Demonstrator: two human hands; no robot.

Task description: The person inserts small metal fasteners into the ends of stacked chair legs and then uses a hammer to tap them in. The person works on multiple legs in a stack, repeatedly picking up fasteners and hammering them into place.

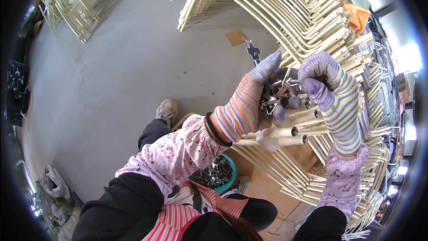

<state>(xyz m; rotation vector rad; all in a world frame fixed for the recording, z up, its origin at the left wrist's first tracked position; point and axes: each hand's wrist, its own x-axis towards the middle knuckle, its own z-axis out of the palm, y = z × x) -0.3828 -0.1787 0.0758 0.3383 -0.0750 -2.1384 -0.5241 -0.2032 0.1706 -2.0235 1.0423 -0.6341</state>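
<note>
My left hand, in an orange and blue-grey striped knit glove, is closed around a bunch of small bent metal clips. A slim metal piece with a black collar sticks up past its thumb; its exact kind is unclear. My right hand, in a yellow-green and purple striped glove, has its thumb and forefinger curled together right beside the clips. Whether a clip sits between those fingertips is hidden. Below both hands are the open ends of cream metal tubes, with dark inserts inside some.
Bent cream tube frames stand stacked ahead and along my right. A teal basin of small metal parts sits between my feet, near cardboard. More frames stand far left. An orange bag hangs on the right stack.
</note>
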